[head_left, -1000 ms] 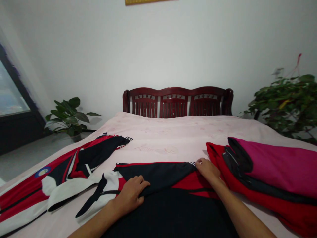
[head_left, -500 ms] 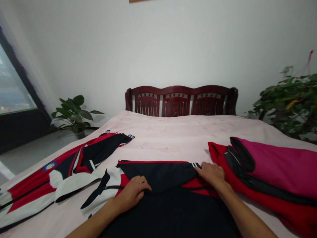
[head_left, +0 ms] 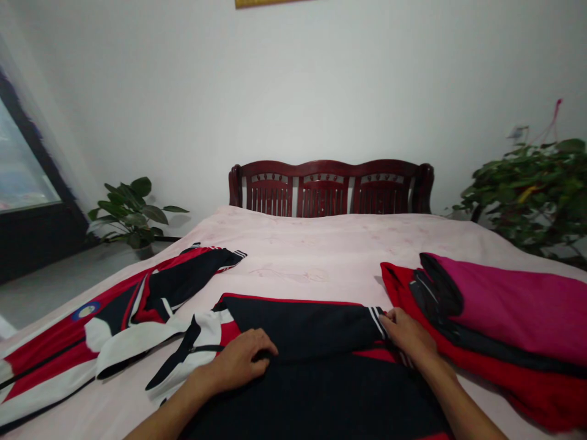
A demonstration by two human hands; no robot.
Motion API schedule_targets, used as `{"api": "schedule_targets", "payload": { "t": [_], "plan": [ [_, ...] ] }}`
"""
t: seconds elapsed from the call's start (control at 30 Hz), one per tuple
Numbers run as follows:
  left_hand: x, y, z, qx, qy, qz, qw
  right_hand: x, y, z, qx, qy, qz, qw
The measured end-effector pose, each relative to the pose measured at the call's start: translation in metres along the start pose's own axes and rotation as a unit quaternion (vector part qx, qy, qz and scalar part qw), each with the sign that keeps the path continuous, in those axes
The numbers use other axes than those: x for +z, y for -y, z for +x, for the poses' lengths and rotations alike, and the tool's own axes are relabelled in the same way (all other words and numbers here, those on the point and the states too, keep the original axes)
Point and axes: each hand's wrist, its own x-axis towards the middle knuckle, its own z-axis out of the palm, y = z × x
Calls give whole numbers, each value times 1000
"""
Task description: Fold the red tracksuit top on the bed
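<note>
A navy, red and white track jacket (head_left: 321,391) lies in front of me, its navy sleeve (head_left: 307,324) folded across the body. The fingers of my right hand (head_left: 410,336) pinch the white-striped cuff at the sleeve's end. Near the white collar side, my left hand (head_left: 243,360) rests on the jacket, fingers curled and thumb close to them on the dark cloth. Just what lies between those fingertips is hard to see. The near part of the jacket runs out of view below.
A similar jacket (head_left: 105,330) lies spread at the left. Folded magenta (head_left: 518,305) and red (head_left: 495,373) garments are stacked at the right. Everything lies on a pink bedsheet (head_left: 293,244) before a dark wooden headboard (head_left: 321,189). Potted plants stand on the left (head_left: 137,214) and right (head_left: 532,195).
My right hand has moved slightly right and toward me, drawing the striped cuff with it, so the sleeve lies straighter. My left hand has barely shifted. The view has tilted a little.
</note>
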Motion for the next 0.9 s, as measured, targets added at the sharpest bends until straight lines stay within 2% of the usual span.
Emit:
{"api": "schedule_targets", "payload": {
  "t": [0.1,0.13,0.2,0.3,0.43,0.5,0.6,0.7,0.77,0.83,0.9],
  "plan": [
    [-9,1,18,-37,-75,-29,996,-8,26,-8,-51,-142,-90,984],
    [-9,4,27,-58,-108,-8,992,-8,36,-10,-81,-175,-112,975],
    [-4,16,43,-107,-158,77,979,-1,53,-13,-140,-195,-137,961],
    [12,42,57,-189,-166,219,943,21,59,-12,-166,-137,-163,963],
    [28,77,52,-282,-124,272,912,48,37,-5,-77,-14,-142,987],
    [29,87,46,-299,-116,278,905,51,27,-2,-50,3,-109,993],
    [22,92,44,-311,-102,272,905,45,18,1,-46,20,-18,999],
    [14,81,49,-339,-90,250,902,31,7,1,-34,39,80,995],
    [13,62,55,-332,-101,231,909,21,-5,-1,-22,39,102,994],
    [19,33,64,-269,-112,181,939,12,-17,-6,-16,38,128,991],
    [33,-5,72,-176,-97,79,976,4,-27,-13,-18,44,164,985]
  ]
}}
